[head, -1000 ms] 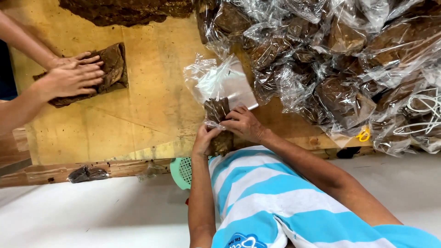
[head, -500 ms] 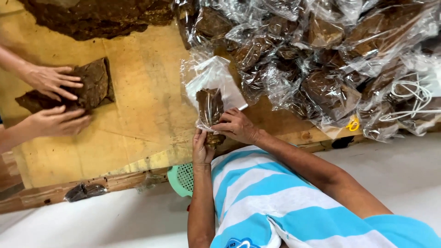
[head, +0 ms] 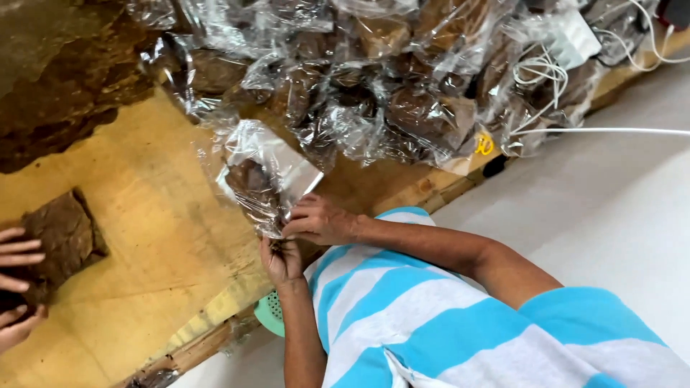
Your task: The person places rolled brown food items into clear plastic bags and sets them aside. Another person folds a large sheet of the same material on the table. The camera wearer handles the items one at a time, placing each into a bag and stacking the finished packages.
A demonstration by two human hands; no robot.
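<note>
Right at the wooden table's (head: 180,237) near edge, both hands are gripping one clear bag (head: 262,172) holding a brown slab: right hand (head: 320,219) pinching its mouth, left hand (head: 282,260) closing underneath. Beyond, bagged slabs (head: 388,93) are crowding the far side, while two co-worker's hands (head: 18,276) are pressing one unbagged slab (head: 65,233) across bare board.

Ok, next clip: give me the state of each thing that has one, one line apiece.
clear bag: open, partly filled with a dark brown block.
right hand: gripping the bag's mouth.
left hand: closed on the bag's lower end.
bagged pile: filled, heaped on the table.
pressed slab: unbagged, flat under another person's hands.
</note>
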